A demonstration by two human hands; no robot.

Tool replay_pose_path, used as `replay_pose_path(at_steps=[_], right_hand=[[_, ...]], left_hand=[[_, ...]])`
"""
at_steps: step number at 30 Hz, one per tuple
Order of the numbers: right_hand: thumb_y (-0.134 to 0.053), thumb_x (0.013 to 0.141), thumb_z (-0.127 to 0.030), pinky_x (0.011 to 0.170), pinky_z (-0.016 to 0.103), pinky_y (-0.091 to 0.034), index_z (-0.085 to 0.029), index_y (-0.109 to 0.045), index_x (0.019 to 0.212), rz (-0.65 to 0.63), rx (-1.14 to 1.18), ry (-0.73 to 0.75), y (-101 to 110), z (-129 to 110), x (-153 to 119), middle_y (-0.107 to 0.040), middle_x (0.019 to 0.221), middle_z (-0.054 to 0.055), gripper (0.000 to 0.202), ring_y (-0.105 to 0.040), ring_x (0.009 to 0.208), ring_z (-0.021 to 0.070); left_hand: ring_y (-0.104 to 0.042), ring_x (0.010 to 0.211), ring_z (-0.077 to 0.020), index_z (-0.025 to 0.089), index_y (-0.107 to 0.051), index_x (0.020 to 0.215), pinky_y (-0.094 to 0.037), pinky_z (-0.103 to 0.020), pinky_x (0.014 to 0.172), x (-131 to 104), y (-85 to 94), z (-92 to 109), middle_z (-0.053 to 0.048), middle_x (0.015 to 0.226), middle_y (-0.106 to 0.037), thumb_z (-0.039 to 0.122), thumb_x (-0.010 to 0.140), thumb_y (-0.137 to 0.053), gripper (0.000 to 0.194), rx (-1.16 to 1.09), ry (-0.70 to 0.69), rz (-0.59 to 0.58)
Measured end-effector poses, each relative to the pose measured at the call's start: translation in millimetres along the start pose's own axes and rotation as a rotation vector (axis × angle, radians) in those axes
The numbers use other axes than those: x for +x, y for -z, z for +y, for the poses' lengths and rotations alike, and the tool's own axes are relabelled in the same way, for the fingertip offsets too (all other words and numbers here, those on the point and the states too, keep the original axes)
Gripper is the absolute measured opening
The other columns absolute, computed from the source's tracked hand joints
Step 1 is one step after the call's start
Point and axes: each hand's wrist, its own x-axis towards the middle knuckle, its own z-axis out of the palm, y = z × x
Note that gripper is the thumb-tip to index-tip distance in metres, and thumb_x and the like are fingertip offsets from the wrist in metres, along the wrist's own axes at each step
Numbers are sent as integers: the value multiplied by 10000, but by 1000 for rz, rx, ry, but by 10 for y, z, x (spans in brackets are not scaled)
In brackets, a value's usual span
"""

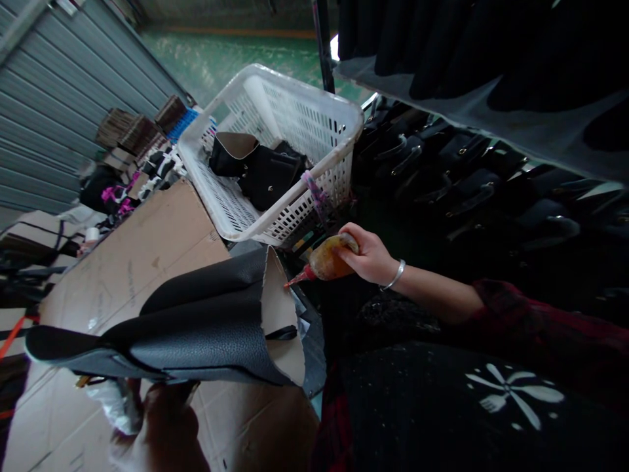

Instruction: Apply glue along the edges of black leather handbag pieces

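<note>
The white slatted plastic basket sits tilted just behind my work, holding a few black leather bag pieces, and I take it as my landmark. Just in front of the basket my right hand has its fingers curled tight round a soft amber glue bottle whose red nozzle touches the pale inner edge of the black pebbled leather panel, while my left hand grips that panel from below, fingers hidden so I cannot tell their spread. Left of the basket a flat brown cardboard sheet covers the table, with a grey roller shutter and green floor beyond, and dark bags on racks to its right.
</note>
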Motion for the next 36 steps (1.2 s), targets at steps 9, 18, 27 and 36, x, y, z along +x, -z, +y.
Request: replay_pose_path(at_steps=[9,18,27,36], right_hand=[[-578,780,-309,562,256,-349,-211,-508,783,-97,-51,15,85,-8,-166,-486,653,-35,121,-415,575,112],[-586,781,-340,577,267,-359,-219,-488,800,53,-46,50,39,-65,46,-477,671,-28,156,-417,601,123],[-584,779,-334,592,268,-363,-219,-486,783,-15,-34,12,-16,72,-39,-477,680,-26,151,-430,608,124],[-594,789,-339,587,256,-373,-206,-515,801,-115,36,-47,28,85,-253,-497,677,-31,155,-449,609,119]], left_hand=[[-501,619,-96,194,-705,1095,-457,-154,462,-11,-26,1,8,830,-558,230,559,-767,541,-26,41,93],[-422,476,-72,212,-714,1094,-338,-158,352,-24,-10,-11,36,720,-523,278,558,-799,546,-2,47,65],[-545,575,-113,212,-674,1147,-424,-168,406,-30,2,-4,15,796,-586,230,612,-761,542,1,97,53],[-498,504,-107,229,-698,1190,-337,-173,326,-10,33,-19,-1,753,-569,308,593,-789,609,28,51,44]])
